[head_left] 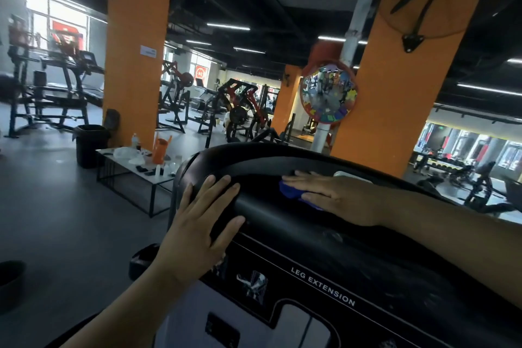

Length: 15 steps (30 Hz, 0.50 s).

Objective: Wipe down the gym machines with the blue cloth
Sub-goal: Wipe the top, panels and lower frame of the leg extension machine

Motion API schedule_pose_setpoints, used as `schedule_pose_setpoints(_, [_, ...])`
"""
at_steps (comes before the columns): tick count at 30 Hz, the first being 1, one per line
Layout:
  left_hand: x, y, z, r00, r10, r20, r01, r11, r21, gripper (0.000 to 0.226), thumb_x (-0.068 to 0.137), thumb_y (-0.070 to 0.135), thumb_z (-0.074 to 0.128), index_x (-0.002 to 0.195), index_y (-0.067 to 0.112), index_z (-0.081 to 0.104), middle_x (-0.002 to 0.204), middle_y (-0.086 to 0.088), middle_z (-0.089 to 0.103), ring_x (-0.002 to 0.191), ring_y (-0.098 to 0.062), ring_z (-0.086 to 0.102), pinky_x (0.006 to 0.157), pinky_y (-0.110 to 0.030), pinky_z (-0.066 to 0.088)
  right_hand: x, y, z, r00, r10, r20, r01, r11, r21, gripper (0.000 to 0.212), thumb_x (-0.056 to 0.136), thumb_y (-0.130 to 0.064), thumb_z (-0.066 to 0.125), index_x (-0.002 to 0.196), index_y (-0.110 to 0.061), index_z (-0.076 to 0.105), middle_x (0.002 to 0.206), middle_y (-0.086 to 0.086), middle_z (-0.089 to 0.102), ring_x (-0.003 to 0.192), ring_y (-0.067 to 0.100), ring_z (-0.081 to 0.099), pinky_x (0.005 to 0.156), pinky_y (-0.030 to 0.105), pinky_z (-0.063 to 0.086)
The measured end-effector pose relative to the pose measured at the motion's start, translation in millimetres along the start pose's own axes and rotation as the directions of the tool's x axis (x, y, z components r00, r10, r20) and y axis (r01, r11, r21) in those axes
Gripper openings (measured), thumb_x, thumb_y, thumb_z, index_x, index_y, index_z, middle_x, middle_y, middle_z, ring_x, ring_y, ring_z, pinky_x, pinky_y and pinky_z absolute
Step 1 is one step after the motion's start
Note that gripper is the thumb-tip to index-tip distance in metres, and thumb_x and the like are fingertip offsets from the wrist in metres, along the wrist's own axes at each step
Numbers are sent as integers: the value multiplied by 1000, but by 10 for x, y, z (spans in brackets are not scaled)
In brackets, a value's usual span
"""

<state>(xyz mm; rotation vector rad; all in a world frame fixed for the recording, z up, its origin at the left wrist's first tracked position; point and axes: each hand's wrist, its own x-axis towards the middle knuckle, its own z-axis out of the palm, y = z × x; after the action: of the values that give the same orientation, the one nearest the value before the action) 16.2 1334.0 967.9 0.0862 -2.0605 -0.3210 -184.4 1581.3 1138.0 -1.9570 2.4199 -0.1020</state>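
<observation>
Blue cloth [293,192], soft and bunched, sits at about 5 o'clock from frame centre, flattened on the top ridge of the leg extension machine [282,229], with most of it hidden under my right hand [336,195]. That hand lies palm down with its fingers straight and together, pressing the cloth flat rather than curling round it, so nothing is clenched; only a crumpled blue edge shows at the fingertips and below the palm. My left hand [203,223], at 7 o'clock, is released too, fingers spread and laid over the rounded left shoulder of the machine's housing, touching bare plastic with no cloth under it. The two hands are apart, with the cloth at 3 o'clock of the left one. The housing is smooth black moulded plastic, a curved hump with a raised rim, dusty-looking at 4 o'clock, and it carries a white LEG EXTENSION label [323,287] plus a pale panel lower down. At 9 o'clock a low table [158,181] with a pale slab top and thin black metal frame holds bottles and an orange jug [161,150], and a black round bin [90,145] stands just beside it. A matte orange pillar [135,45] rises at 10 o'clock, and a round convex mirror [327,93] with a red rim hangs at 1 o'clock.
</observation>
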Motion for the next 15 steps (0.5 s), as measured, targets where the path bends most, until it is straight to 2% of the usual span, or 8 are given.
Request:
schedule_pose_setpoints(2, [-2, 45, 2, 1000, -11, 13, 11, 1000, 18, 61, 113, 55, 44, 167, 26, 44, 177, 11, 29, 169, -16, 12, 136, -57, 11, 57, 19, -12, 999, 21, 30, -19, 996, -85, 49, 113, -61, 28, 162, -66, 22, 169, -42, 17, 163, -6, 4, 137, 40, 5])
schedule_pose_setpoints(3, [-6, 83, 4, 999, -29, 17, 28, 999, 35, 61, 113, 54, 42, 167, 25, 43, 178, 10, 29, 169, -16, 10, 136, -57, 10, 126, -32, -45, 997, 43, 63, -36, 993, -114, 51, 113, -64, 26, 163, -65, 19, 171, -40, 15, 164, -2, 2, 137, 42, 3])
schedule_pose_setpoints(6, [61, 280, 26, 997, -76, 14, 75, 993, 90, 59, 113, 52, 35, 164, 23, 45, 175, 9, 35, 169, -12, 8, 137, -54, 9, 252, -234, -86, 997, 34, 65, -25, 990, -136, 53, 118, -49, 28, 171, -45, 22, 175, -30, 15, 160, -9, -5, 134, 31, -11])
schedule_pose_setpoints(8, [205, 456, 37, 1000, 22, 6, -22, 992, 125, 57, 114, 50, 36, 161, 22, 50, 171, 7, 42, 168, -12, 16, 136, -53, 16, 197, -248, -61, 999, -15, 40, 19, 993, -114, 53, 119, -46, 27, 172, -42, 21, 175, -30, 13, 156, -18, -9, 128, 22, -19])
schedule_pose_setpoints(10, [374, 622, 99, 992, 123, 14, -123, 984, 129, 56, 114, 52, 42, 161, 24, 52, 170, 6, 44, 166, -15, 25, 135, -51, 21, 51, -113, -103, 998, 5, 55, 3, 990, -142, 53, 119, -47, 26, 172, -44, 17, 174, -32, 10, 151, -25, -11, 123, 15, -23])
schedule_pose_setpoints(12, [493, 731, 187, 993, 112, 46, -116, 986, 122, 58, 113, 58, 40, 161, 28, 52, 170, 8, 44, 163, -15, 31, 135, -47, 23, -154, 127, -152, 995, 70, 75, -56, 983, -176, 54, 117, -55, 23, 170, -52, 13, 173, -36, 9, 154, -22, -7, 130, 24, -18])
schedule_pose_setpoints(15, [497, 754, 317, 992, 126, 1, -124, 979, 164, 53, 114, 54, 39, 149, 26, 67, 154, 5, 63, 150, -22, 52, 128, -48, 33, -425, 434, -83, 989, 141, 39, -130, 970, -206, 51, 110, -71, 11, 160, -70, 1, 171, -42, 6, 159, -13, -6, 136, 41, -5])
